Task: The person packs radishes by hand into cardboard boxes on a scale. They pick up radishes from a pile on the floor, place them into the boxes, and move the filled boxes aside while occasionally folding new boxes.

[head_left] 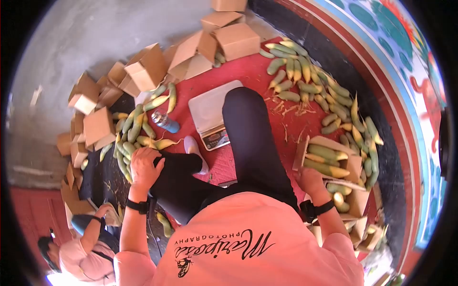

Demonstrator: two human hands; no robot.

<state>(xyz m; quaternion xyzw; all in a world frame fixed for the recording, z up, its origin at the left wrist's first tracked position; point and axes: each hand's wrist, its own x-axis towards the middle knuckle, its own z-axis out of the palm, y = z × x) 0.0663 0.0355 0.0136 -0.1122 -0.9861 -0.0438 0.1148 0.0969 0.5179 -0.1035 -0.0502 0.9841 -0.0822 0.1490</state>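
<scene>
My left hand (145,167) lies over my bent left knee, fingers stretched out and holding nothing. Close beside it is a heap of long green radishes (135,125) with pale yellow ends. My right hand (311,183) grips the near side of an open cardboard box (353,165), its fingers partly hidden. Inside that box several green radishes (326,152) lie side by side. A flat weighing scale (204,106) with a display panel (217,139) stands on the red floor in front of me, partly covered by my right leg.
A blue bottle (165,122) stands left of the scale. Many cardboard boxes (148,66) line the wall at the back and left. More radishes (305,66) are piled along the right wall. Another person (88,250) works at the lower left. Further boxes (359,230) sit at lower right.
</scene>
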